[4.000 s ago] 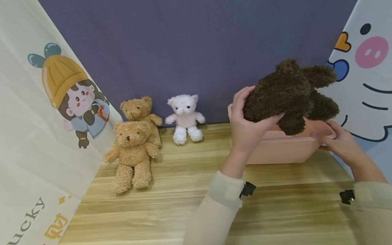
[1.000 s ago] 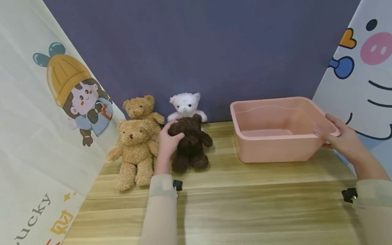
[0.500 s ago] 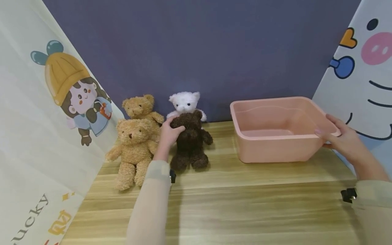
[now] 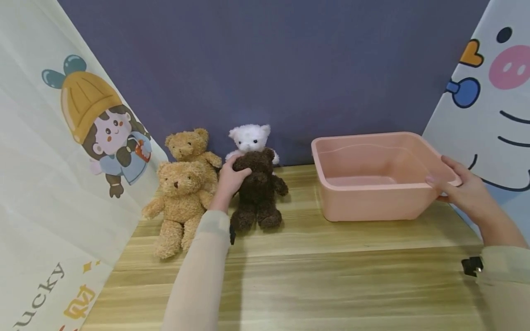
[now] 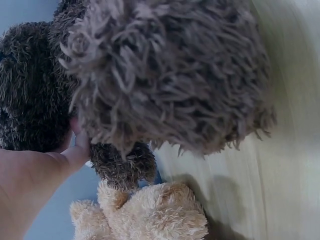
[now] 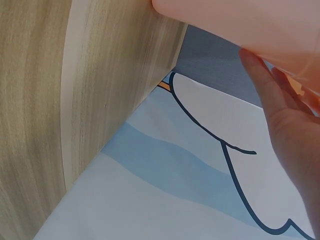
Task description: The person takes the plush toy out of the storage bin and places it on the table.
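Note:
In the head view my left hand point(image 4: 231, 179) grips the head of a dark brown teddy bear point(image 4: 258, 188), which sits upright on the wooden table in front of a white teddy bear point(image 4: 250, 138). The brown bear hides most of the white one's body. Shaggy brown fur fills much of the left wrist view, with my left thumb point(image 5: 75, 152) against it. At the right, my right hand point(image 4: 472, 193) holds the rim of a pink plastic bin point(image 4: 368, 202), thumb over the edge and fingers beneath. Nothing lies in the bin.
Two tan teddy bears stand left of my left hand, the front one point(image 4: 180, 202) overlapping the rear one point(image 4: 188, 145). A dark cloth wall point(image 4: 290, 69) rises behind the wooden table point(image 4: 331, 285). Printed panels flank it, a capped figure point(image 4: 112, 124) on the left one.
The dark brown bear has gone from above the bin to the table in front of the white bear, carried by my left hand. My right hand has stayed on the bin's rim.

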{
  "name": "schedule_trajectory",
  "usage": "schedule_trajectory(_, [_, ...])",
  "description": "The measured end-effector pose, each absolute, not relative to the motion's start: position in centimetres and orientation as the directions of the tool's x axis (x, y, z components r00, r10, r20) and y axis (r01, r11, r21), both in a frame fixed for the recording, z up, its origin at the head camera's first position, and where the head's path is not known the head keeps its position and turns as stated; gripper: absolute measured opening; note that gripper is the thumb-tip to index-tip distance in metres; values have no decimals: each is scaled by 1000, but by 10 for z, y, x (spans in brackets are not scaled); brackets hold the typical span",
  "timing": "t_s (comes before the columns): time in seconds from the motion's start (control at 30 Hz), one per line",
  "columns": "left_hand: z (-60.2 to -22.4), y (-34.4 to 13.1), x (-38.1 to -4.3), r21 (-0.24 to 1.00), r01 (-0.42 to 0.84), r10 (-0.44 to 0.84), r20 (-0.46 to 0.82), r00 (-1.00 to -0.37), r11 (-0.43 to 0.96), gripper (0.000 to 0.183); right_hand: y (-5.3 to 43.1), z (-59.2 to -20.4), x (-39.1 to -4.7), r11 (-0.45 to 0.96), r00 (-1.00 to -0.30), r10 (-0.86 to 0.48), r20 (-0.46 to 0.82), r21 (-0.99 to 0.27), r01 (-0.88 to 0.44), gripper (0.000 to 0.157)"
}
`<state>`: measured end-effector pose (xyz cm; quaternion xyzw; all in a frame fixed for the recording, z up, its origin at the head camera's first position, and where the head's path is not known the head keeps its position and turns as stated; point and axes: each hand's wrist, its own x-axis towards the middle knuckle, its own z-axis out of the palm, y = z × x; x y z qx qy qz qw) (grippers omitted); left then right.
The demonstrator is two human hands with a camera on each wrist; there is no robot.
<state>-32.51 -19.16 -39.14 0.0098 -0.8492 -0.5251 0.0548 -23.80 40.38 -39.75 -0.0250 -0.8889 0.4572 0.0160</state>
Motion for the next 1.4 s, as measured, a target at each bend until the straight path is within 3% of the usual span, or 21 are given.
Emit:
schedule_trajectory(0.3, [-390,-187,-330,867,81,34,74,-997,493,61,404,-397,-234,574,-998,60,-4,-818,38,93])
schedule_trajectory(0.57, [-387,-183,-328,893,24,-22,38,-999,450,102,410,-392,-236,597,-997,79,-6,-801,52,92])
schedule_trajectory(0.77, [-385,-188,-328,903,-31,-19,-25,-1000,429,98,408,-391,-249,586,-998,64,-22,-808,55,92])
schedule_trajectory(1.03, [-386,-195,-330,932,-28,-37,-16,-999,361,98,406,-393,-269,567,-999,36,1,-823,20,94])
schedule_trajectory(1.23, [-384,-197,-332,926,-26,-16,-22,-1000,378,99,414,-370,-268,740,-999,-11,-39,-673,18,103])
schedule_trajectory(1.4, [-379,-198,-334,910,-44,-18,-40,-999,413,98,388,-339,-264,828,-997,-79,26,-555,-80,104])
